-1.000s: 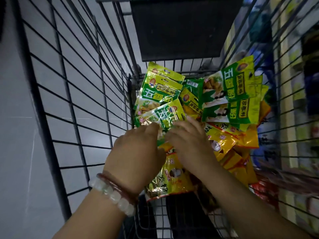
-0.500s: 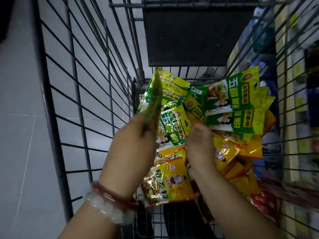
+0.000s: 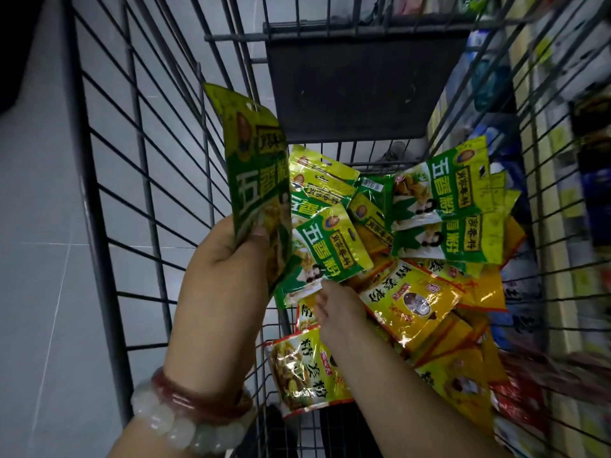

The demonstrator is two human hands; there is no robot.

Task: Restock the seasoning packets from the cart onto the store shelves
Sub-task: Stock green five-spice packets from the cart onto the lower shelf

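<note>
The left hand (image 3: pixel 224 276) gripped a green packet (image 3: pixel 258 180) upright above the cart (image 3: pixel 109 206). The right hand (image 3: pixel 340 309) pinched another green packet's (image 3: pixel 327 252) near edge atop the packet pile (image 3: pixel 426 292) inside.

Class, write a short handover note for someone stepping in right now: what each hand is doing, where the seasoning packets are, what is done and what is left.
Left hand: grips a green packet raised above the cart.
Right hand: pinches the lower edge of a second green packet on the pile.
Other green and yellow packets lie heaped in the cart.
Done: one packet lifted out.
Left: lift the second, then shelve the packets; the shelves stand to the right.
</note>
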